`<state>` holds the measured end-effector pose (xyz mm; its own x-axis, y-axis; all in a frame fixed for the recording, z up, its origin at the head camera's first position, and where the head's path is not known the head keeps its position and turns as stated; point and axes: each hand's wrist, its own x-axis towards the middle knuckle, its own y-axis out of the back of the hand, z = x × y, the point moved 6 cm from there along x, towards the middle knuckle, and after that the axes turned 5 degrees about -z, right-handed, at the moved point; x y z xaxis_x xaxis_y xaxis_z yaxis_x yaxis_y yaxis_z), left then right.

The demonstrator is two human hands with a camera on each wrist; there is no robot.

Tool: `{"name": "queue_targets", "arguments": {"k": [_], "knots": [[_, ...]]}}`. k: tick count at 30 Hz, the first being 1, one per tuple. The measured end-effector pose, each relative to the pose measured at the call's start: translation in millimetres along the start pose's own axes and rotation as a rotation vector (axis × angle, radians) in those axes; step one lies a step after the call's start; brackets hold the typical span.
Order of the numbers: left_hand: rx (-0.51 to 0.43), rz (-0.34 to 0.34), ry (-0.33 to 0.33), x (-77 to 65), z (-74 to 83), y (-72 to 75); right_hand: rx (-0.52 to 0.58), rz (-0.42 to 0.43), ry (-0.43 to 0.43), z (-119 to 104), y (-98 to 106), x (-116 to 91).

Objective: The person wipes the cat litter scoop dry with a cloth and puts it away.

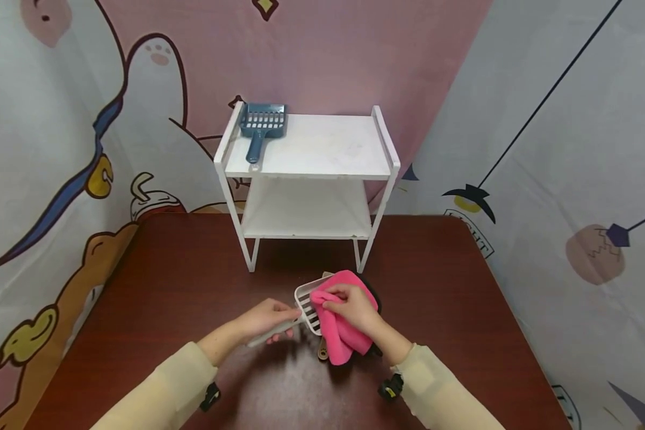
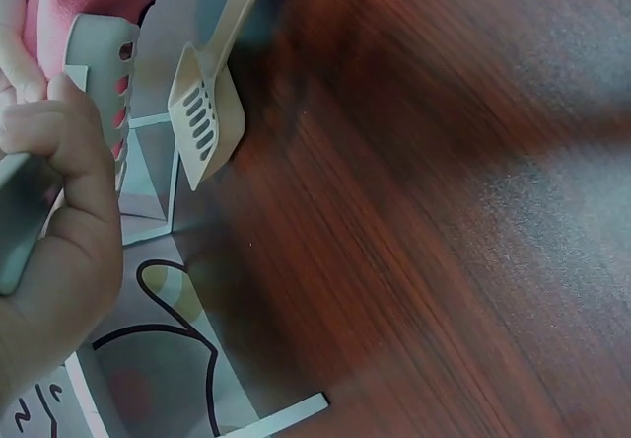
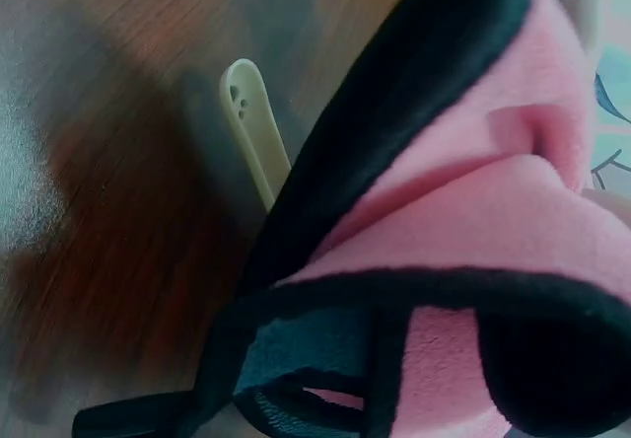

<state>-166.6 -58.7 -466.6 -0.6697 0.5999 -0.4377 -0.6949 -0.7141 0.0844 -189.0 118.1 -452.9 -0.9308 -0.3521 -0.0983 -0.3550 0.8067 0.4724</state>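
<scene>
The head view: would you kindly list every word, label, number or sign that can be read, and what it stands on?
"IGHT", first letter unclear, perhaps "LIGHT": boxed label on the backdrop.
Dark marks, backdrop's lower right: cut off, unreadable.
Yellow marks, black right-wrist device: too small to read.

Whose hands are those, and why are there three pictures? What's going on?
They're a person's own bare hands, not a robot's. The big picture comes from a camera on the head, looking down; the others come from cameras on each wrist. The left hand grips a pale slotted scoop, while the right hand pinches a pink cloth over it. A beige scoop lies on the brown table. A white shelf stands there too, with a blue scoop on top.
</scene>
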Motion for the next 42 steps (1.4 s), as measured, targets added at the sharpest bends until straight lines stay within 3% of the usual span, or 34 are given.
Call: {"name": "queue_targets", "arguments": {"k": [5, 10, 16, 21, 26, 33, 37, 42], "knots": [[0.003, -0.001, 0.005, 0.9, 2.1, -0.6, -0.080, -0.012, 0.061, -5, -5, -2], [0.054, -0.011, 0.001, 2.6, 5.4, -1.6, -0.139, -0.061, 0.069, -8, -15, -5], [0.033, -0.015, 0.001, 0.7, 8.5, -1.5, -0.146, -0.157, 0.091, -11, -19, -5], [0.011, -0.026, 0.018, -1.1, 9.4, -2.2, -0.147, -0.270, 0.134, -10, -15, -9], [0.008, -0.059, 0.026, -1.5, 12.0, -5.4, -0.130, -0.351, 0.099, -3, -7, -16], [0.003, -0.081, 0.020, -2.4, 16.5, -6.8, -0.203, -0.431, 0.131, -9, 4, -19], [0.010, -0.100, 0.014, -2.6, 17.2, -5.7, -0.250, -0.442, 0.171, -10, 13, -22], [0.029, -0.108, 0.010, -4.2, 17.0, -2.0, -0.346, -0.391, 0.188, -6, 27, -29]]}}
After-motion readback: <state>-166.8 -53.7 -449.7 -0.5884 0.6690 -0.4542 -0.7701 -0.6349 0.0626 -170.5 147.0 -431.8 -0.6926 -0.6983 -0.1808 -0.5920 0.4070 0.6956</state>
